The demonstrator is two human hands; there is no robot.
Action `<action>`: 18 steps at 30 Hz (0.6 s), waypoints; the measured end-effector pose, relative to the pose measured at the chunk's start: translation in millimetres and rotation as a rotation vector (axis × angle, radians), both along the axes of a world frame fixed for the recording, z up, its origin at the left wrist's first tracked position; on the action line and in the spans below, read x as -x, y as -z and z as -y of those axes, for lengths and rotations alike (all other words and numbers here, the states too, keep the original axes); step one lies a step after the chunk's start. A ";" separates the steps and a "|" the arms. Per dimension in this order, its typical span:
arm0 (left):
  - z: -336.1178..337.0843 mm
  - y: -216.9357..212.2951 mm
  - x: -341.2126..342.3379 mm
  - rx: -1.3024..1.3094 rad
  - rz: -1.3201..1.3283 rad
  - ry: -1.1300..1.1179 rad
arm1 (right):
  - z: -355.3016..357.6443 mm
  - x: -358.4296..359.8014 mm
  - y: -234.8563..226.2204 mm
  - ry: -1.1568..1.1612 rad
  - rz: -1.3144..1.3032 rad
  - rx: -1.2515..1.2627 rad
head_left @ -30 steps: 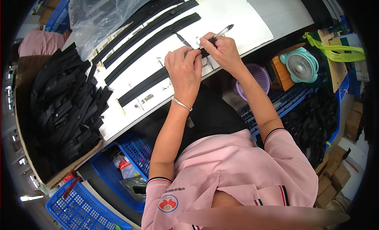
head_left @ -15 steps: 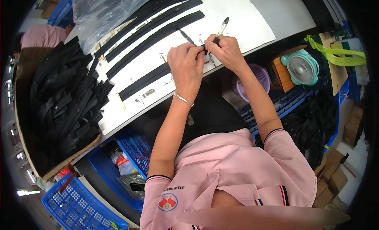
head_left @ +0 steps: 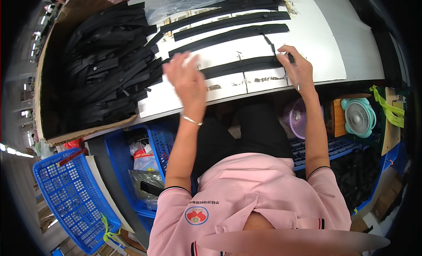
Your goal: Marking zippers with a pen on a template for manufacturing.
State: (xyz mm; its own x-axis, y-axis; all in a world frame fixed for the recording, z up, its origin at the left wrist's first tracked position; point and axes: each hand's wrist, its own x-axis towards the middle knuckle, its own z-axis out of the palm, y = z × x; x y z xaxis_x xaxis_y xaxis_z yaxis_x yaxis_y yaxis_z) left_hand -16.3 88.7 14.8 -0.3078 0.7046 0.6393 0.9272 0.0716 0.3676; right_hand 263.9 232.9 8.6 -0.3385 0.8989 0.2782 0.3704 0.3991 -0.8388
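A person's right hand (head_left: 298,70) pinches the end of a black strip (head_left: 239,67) lying flat on the white table (head_left: 334,49); the left hand (head_left: 188,80) hovers open, empty, beside it. The strip looks light and limp, best gripped at its ends.

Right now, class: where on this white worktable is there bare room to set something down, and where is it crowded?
Free: the white table right of the right hand, beyond the black strips. Crowded: the heap of strips at left; the left hand hovers near it.
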 end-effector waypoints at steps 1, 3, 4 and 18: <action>7.2 -1.8 19.1 0.035 -0.053 -0.090 | 0.0 4.9 -2.1 0.007 0.161 -0.192; 19.6 -2.8 47.3 0.071 -0.104 -0.181 | -4.8 11.5 -3.0 0.006 0.367 -0.453; 23.8 -2.0 57.8 0.090 -0.129 -0.231 | -8.5 15.8 -3.9 0.008 0.369 -0.451; -14.9 -5.7 -34.9 0.192 0.242 0.349 | -7.9 43.1 0.4 0.176 0.041 -0.409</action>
State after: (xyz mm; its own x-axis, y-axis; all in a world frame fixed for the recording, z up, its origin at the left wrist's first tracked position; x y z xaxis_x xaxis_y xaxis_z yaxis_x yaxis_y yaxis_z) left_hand 18.6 103.5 20.6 -0.1553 0.8910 0.4265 0.7971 -0.1421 0.5870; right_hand 220.8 240.8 8.2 -0.2085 0.7622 0.6128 0.4915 0.6234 -0.6081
